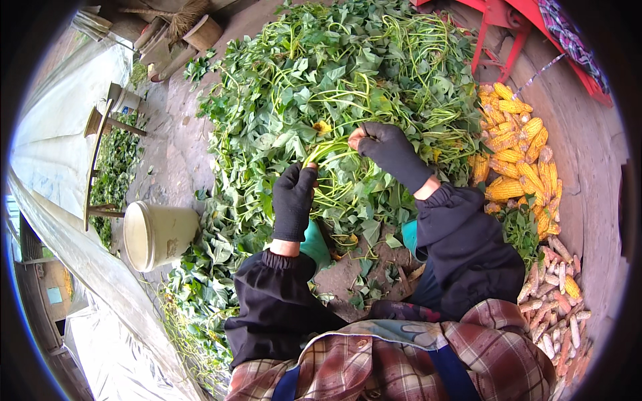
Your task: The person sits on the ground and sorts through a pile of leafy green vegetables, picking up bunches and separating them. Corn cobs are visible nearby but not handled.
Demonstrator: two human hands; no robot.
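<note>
A large heap of green leafy vines (311, 85), which look like sweet potato vines, covers the ground before me. My left hand (294, 200), in a black fingerless glove, grips a bunch of pale green stems (328, 149) between thumb and fingers. Higher and to the right, my right hand (383, 145), gloved the same way, has its bare fingertips closed at the other end of that bunch. The stems span the gap between both hands, just above the heap. A yellowed leaf (322, 128) lies beyond them.
Yellow corn cobs (521, 150) are piled at the right, with shelled cobs (551, 306) nearer me. A white plastic bucket (160, 235) and a wooden bench (98, 165) lie at the left, beside plastic sheeting (100, 311). A red metal frame (501, 40) stands at the upper right.
</note>
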